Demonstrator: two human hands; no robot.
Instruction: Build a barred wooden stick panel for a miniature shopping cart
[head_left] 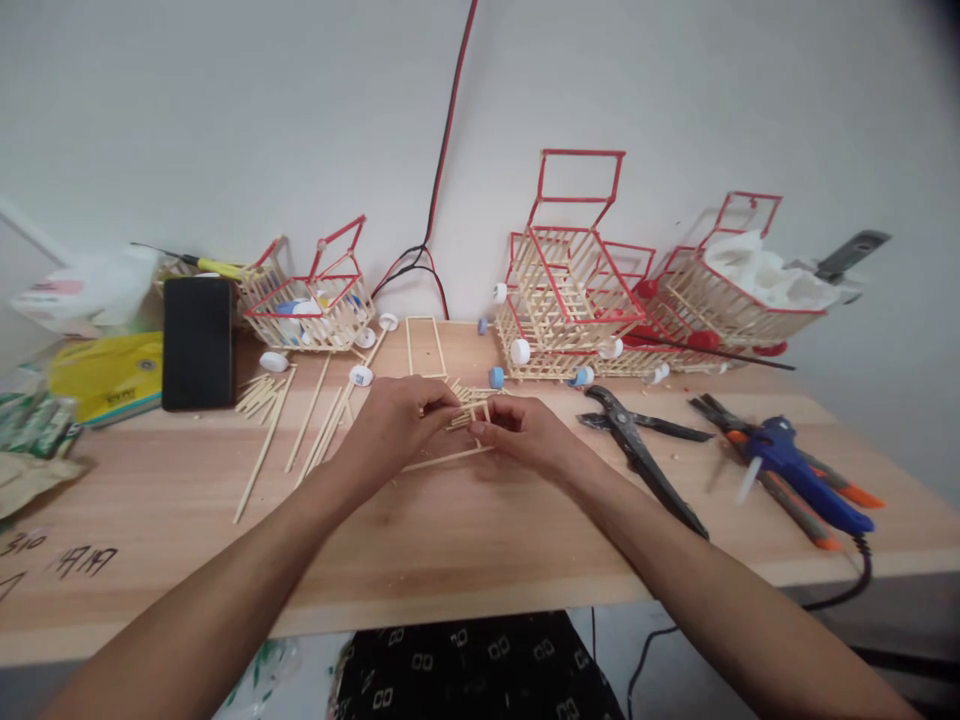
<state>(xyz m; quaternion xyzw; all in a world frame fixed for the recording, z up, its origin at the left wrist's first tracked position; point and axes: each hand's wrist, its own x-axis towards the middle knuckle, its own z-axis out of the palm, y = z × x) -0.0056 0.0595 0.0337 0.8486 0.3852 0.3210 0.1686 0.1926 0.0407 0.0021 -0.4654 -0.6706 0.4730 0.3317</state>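
Note:
Over the middle of the table, my left hand (pixel 409 412) and my right hand (pixel 521 430) meet around a small frame of thin wooden sticks (pixel 480 440). My right thumb and fingers pinch its short end. The left fingers are closed at its far side, where they partly hide the sticks. One long stick of the frame runs low beneath my left hand. Just behind the fingers lies a heap of short cut sticks (pixel 466 392). A finished stick rectangle (pixel 426 347) rests flat further back, close to the wall.
Miniature stick shopping carts (pixel 577 285) with red rims stand at the back right, another cart (pixel 311 310) at back left. Long sticks (pixel 262 445) and a black phone (pixel 199 343) are on the left. Black-handled cutters (pixel 645 455), pliers (pixel 795 505) and a blue glue gun (pixel 806 470) lie right.

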